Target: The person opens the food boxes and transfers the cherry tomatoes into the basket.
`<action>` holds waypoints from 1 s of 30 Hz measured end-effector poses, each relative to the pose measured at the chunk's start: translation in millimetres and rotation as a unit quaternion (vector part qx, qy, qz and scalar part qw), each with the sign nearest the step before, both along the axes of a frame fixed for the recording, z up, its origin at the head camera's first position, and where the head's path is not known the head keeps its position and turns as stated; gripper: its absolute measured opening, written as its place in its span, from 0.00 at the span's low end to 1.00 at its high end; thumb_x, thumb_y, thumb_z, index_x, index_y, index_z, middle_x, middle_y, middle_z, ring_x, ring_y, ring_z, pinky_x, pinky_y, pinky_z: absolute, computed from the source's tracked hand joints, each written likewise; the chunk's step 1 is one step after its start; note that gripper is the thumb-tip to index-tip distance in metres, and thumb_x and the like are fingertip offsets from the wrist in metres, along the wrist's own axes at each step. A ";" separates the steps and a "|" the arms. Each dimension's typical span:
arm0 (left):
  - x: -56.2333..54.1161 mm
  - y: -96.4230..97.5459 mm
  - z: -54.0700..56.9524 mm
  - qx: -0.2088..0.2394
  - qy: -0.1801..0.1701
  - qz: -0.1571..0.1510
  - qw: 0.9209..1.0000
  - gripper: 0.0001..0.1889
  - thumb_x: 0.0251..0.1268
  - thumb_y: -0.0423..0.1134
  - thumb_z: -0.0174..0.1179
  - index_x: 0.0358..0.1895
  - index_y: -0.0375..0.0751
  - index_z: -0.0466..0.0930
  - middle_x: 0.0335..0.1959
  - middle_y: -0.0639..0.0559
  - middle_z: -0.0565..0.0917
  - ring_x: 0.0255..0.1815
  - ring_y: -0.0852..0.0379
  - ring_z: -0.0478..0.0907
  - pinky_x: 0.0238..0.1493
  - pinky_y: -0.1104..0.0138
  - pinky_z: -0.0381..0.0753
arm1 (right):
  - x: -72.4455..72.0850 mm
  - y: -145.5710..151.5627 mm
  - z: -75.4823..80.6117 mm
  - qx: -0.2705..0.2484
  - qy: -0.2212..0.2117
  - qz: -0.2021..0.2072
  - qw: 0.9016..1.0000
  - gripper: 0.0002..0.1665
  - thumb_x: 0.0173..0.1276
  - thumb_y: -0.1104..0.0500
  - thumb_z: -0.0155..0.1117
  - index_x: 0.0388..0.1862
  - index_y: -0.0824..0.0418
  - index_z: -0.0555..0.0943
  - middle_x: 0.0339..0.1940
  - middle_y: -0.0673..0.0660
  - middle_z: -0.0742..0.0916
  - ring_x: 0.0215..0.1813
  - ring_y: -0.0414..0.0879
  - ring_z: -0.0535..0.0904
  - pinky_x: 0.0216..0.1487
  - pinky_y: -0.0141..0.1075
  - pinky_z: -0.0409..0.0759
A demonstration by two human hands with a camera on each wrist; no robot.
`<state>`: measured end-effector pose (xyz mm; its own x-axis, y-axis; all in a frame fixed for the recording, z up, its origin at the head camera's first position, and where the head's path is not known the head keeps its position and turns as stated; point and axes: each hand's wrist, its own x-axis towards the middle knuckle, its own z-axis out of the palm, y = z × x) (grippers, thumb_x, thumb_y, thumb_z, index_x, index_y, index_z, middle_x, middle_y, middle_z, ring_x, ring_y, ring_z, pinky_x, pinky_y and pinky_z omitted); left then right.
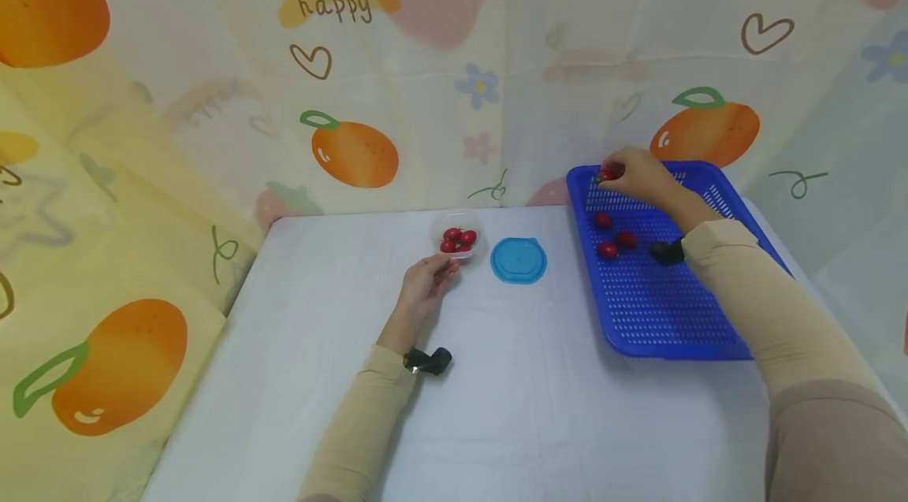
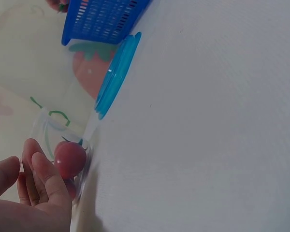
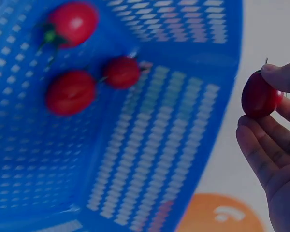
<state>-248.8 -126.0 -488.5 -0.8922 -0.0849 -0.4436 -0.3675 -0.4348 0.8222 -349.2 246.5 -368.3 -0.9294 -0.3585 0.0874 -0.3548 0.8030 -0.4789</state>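
At upper right, the right hand (image 1: 638, 175) pinches an oval red tomato (image 3: 258, 96) by a perforated blue plastic basket (image 1: 660, 321). Centrally, the left hand (image 1: 426, 283), fingers loose, seemingly steadies a clear plastic tub (image 1: 457, 220).

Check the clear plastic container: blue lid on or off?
Off. The blue lid lies apart on the white tabletop, leaving the cherry tomatoes in the clear plastic container uncovered.
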 end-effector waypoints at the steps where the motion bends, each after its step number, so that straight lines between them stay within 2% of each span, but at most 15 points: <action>1: 0.2 0.0 0.0 -0.001 -0.002 0.000 1.000 0.11 0.69 0.34 0.58 0.51 0.35 0.75 0.36 0.51 0.85 0.38 0.60 0.84 0.44 0.74 0.84 | 0.1 4.0 -2.8 0.001 -0.006 -0.006 1.000 0.18 0.64 0.63 0.66 0.48 0.75 0.79 0.44 0.73 0.83 0.47 0.63 0.78 0.55 0.57 0.77; 7: 1.0 0.4 0.1 -0.003 -0.005 0.000 1.000 0.12 0.69 0.35 0.58 0.52 0.36 0.75 0.39 0.50 0.84 0.42 0.59 0.84 0.47 0.73 0.84 | 0.8 23.1 -19.9 0.025 -0.042 -0.036 0.998 0.18 0.64 0.63 0.64 0.48 0.76 0.78 0.46 0.75 0.83 0.50 0.66 0.78 0.56 0.59 0.76; 13: 0.7 0.5 -0.3 -0.004 -0.006 -0.005 1.000 0.13 0.69 0.37 0.59 0.52 0.37 0.75 0.40 0.50 0.84 0.43 0.59 0.83 0.49 0.73 0.83 | 3.2 40.7 -41.2 0.048 -0.086 -0.054 0.994 0.16 0.65 0.64 0.62 0.45 0.76 0.78 0.44 0.75 0.83 0.48 0.66 0.77 0.55 0.60 0.75; 20: 1.0 0.3 -0.8 -0.001 -0.010 -0.009 1.000 0.13 0.69 0.37 0.59 0.53 0.37 0.75 0.42 0.49 0.84 0.42 0.59 0.83 0.49 0.74 0.83 | 4.8 58.6 -67.3 0.057 -0.102 -0.062 0.991 0.13 0.63 0.64 0.62 0.40 0.75 0.79 0.40 0.73 0.84 0.45 0.66 0.78 0.53 0.60 0.75; 25: 1.5 -0.4 -0.8 -0.004 -0.013 -0.009 1.000 0.12 0.69 0.37 0.59 0.52 0.37 0.75 0.43 0.48 0.84 0.41 0.60 0.84 0.47 0.74 0.84 | 7.7 60.7 -74.6 0.054 -0.122 -0.075 0.988 0.14 0.62 0.64 0.63 0.41 0.75 0.78 0.39 0.72 0.83 0.45 0.66 0.78 0.53 0.60 0.74; 30: 1.2 -1.0 0.0 -0.008 -0.009 -0.007 1.000 0.12 0.69 0.37 0.58 0.52 0.36 0.75 0.47 0.44 0.83 0.41 0.59 0.83 0.47 0.74 0.84 | 10.0 59.6 -74.5 0.047 -0.129 -0.088 0.987 0.17 0.62 0.64 0.63 0.45 0.75 0.77 0.44 0.73 0.83 0.48 0.66 0.77 0.53 0.59 0.74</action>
